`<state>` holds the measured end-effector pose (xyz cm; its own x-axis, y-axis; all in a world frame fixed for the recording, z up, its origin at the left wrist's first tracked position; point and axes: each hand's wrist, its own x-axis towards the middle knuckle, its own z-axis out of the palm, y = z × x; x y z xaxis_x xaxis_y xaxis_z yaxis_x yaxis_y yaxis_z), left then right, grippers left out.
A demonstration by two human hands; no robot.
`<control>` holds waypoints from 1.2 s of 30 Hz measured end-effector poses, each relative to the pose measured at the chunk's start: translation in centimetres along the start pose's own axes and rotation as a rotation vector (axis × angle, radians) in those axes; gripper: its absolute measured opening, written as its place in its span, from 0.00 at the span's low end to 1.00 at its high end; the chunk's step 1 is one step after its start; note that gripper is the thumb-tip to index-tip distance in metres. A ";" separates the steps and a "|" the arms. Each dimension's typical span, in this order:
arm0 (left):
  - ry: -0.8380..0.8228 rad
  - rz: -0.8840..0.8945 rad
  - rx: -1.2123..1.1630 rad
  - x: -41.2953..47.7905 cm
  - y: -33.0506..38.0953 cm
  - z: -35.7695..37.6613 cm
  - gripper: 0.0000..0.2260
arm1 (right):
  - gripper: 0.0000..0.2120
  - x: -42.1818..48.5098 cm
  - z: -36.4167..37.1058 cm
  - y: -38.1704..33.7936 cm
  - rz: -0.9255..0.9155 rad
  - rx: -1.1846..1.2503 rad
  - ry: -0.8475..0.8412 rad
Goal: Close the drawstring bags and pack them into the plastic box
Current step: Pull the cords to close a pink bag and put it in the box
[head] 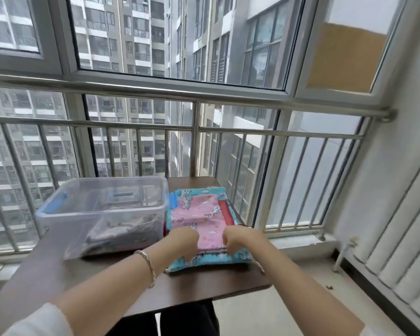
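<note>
Both the left hand (184,241) and right hand (239,240) pinch the pink bag (196,214); the plastic box (58,229) holds packed fabric (124,230).

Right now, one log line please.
step: closing pink bag | left hand, right hand: grip its near edge | beneath: blue bag | plastic box: partly filled
</note>
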<state>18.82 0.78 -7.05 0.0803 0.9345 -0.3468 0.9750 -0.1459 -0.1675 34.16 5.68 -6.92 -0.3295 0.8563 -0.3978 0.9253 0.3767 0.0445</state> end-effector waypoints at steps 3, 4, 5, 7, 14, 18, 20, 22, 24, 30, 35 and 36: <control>0.062 0.008 -0.035 -0.4 -0.5 0.4 0.14 | 0.05 0.3 0.6 -0.1 0.010 0.004 0.116; 0.095 0.011 -0.048 -0.5 -0.7 0.4 0.12 | 0.09 0.5 0.4 0.0 0.006 0.012 0.171; 0.135 0.009 -0.077 -0.7 -0.8 0.1 0.10 | 0.11 0.6 -0.1 0.0 0.006 0.043 0.226; 0.276 -0.005 -0.183 -0.7 -1.2 -0.7 0.05 | 0.11 0.6 -1.9 0.0 0.006 0.147 0.400; 0.811 -0.039 -0.684 -2.7 -3.1 -7.1 0.08 | 0.09 -0.5 -10.9 -1.0 -0.119 0.653 1.059; 0.989 0.023 -0.811 -4.8 -4.6 -9.7 0.09 | 0.08 -0.9 -13.6 -1.2 -0.272 0.779 1.209; 1.037 0.067 -0.854 -5.8 -5.1 -10.4 0.09 | 0.08 -1.5 -14.2 -1.4 -0.329 0.785 1.292; 1.091 0.094 -0.847 -6.9 -5.8 -10.9 0.08 | 0.08 -2.3 -14.6 -1.8 -0.386 0.805 1.343; 1.157 0.094 -0.797 -7.9 -6.8 -11.1 0.06 | 0.08 -3.1 -14.8 -2.1 -0.425 0.818 1.356; 1.210 0.004 -0.563 -11.6 -11.7 -10.2 0.14 | 0.10 -5.8 -15.3 -2.8 -0.557 0.732 1.276; 0.921 0.061 -0.716 -14.3 -14.7 -8.3 0.19 | 0.11 -7.5 -14.7 -4.0 -0.635 0.547 1.069; 0.897 0.052 -0.704 -14.6 -15.3 -7.8 0.19 | 0.10 -7.7 -14.5 -4.3 -0.644 0.527 1.007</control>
<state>4.37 -8.13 7.81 -0.0325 0.8692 0.4933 0.8429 -0.2414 0.4809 29.95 2.61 9.21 -0.5208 0.5488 0.6539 0.4362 0.8295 -0.3488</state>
